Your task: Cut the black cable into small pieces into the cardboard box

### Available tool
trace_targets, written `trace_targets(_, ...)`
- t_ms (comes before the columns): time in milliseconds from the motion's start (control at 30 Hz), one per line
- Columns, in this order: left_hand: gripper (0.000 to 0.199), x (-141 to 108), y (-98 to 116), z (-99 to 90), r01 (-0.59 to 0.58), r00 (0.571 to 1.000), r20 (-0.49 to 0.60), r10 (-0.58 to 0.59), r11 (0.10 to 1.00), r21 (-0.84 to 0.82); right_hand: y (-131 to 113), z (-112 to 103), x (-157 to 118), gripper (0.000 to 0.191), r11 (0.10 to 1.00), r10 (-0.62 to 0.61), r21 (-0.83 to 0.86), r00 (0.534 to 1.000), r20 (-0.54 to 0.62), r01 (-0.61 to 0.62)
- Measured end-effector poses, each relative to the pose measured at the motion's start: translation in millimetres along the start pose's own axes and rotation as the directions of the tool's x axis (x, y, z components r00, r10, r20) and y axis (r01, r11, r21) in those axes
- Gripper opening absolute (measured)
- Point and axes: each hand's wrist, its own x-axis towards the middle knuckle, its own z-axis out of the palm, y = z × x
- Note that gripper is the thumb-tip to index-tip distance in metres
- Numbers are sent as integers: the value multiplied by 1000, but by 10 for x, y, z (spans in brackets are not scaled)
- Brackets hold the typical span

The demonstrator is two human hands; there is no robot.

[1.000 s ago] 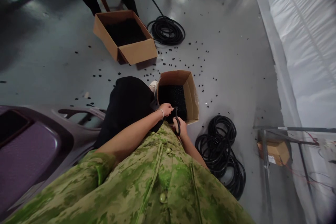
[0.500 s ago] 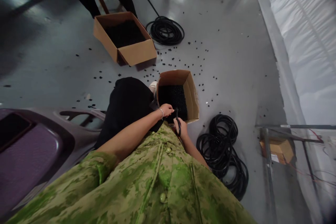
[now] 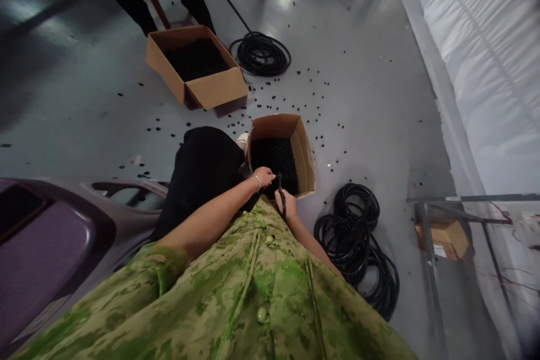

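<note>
Black slender scissors (image 3: 282, 201) are being gripped by the right hand (image 3: 289, 205) over the near edge of a brown cardboard box (image 3: 304, 153); the left hand (image 3: 264, 176) is being pinched narrow, contents unclear; snipping is seemingly being done, calling for steadiness

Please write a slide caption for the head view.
The right hand holds black scissors beside the left hand, at an open cardboard box of small black pieces.
</note>
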Motion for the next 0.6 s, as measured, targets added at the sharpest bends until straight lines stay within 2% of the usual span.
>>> trace_targets(167, 20, -10, 11, -13, 5, 1000, -25, -4, 998, 64, -26, 7, -13, 39, 996, -33, -79, 999, 11, 34)
trace_targets(333, 20, -13, 12, -22, 3, 1000, -16, -1, 996, 90, -24, -2, -8, 38, 995, -44, -85, 999, 18, 45)
trace_targets(467, 24, -8, 20, -41, 1, 1000, 3, -1, 993, 121, -3, -11, 3, 41, 998, 27, -63, 999, -38, -29)
trace_targets(600, 21, -10, 19, -50, 5, 1000, 1, -6, 999, 51, 7, -7, -1, 43, 997, 46, -54, 998, -37, -48)
